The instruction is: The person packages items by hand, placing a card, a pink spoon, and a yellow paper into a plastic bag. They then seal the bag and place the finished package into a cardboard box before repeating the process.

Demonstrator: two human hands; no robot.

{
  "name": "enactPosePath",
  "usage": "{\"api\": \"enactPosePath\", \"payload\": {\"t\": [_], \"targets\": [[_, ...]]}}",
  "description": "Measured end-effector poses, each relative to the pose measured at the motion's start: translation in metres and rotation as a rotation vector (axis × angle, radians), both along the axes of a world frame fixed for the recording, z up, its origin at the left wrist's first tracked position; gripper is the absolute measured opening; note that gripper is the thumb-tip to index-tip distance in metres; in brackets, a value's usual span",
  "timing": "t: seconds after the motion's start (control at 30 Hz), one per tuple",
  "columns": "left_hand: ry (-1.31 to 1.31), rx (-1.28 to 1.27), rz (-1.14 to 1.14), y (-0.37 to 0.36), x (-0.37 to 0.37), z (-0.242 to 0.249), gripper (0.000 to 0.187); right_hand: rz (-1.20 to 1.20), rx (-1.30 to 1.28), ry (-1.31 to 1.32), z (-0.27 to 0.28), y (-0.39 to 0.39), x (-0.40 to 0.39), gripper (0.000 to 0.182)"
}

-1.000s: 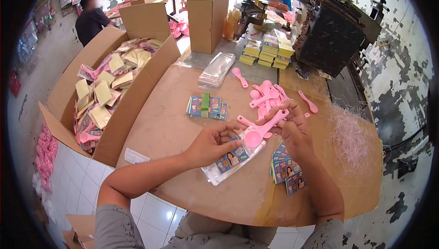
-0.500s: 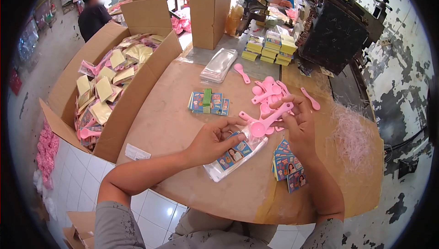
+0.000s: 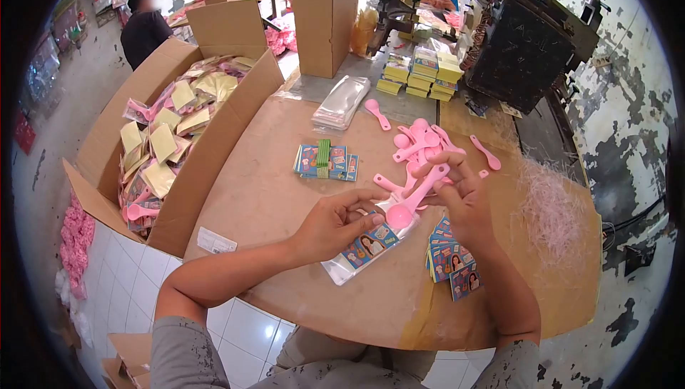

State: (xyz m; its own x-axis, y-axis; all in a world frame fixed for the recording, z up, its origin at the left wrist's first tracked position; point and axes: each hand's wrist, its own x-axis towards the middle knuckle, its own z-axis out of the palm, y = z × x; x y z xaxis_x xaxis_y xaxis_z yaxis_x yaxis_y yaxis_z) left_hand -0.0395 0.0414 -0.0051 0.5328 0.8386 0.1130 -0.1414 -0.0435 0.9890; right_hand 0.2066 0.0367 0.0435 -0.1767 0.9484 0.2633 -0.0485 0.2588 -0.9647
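My left hand (image 3: 334, 226) pinches the upper part of a clear plastic bag (image 3: 338, 270), which lies at the top of a small stack of bags. A blue printed card (image 3: 371, 245) shows by the thumb, within the plastic. In my right hand (image 3: 464, 202), thumb and fingers grip the handle of a pink scoop spoon (image 3: 402, 215). Its round bowl points down and overlaps the bag's mouth. Beyond that hand is a heap of pink spoons (image 3: 427, 139). Fanned blue cards (image 3: 444, 250) lie just below my right wrist.
A card bundle with a green band (image 3: 323, 159) and more clear bags (image 3: 341, 103) lie on the cardboard-covered table (image 3: 264, 218). At left stands a large carton (image 3: 207, 168) of filled packets. Card stacks (image 3: 424, 71) sit at the back, plastic shreds (image 3: 549, 210) at right. Two people are farther off.
My right hand has brought the spoon slightly down and left, so its bowl sits lower over the bag's mouth. My left hand keeps its pinch on the bag.
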Motion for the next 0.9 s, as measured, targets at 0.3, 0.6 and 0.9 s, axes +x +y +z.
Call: {"api": "enactPosePath", "payload": {"t": [0.3,0.6,0.9], "targets": [[0.079,-0.079,-0.065,0.001,-0.003,-0.001,0.033,0.159,0.201,-0.2,-0.012,-0.016,-0.018,0.05],[-0.073,-0.2,-0.303,0.001,-0.009,0.013,0.036,0.341,-0.007,-0.018,0.017,-0.007,-0.011,0.028],[0.045,0.522,-0.209,-0.01,-0.007,0.021,0.055,0.206,0.678,-0.849,0.079,-0.041,0.002,0.016]]}}
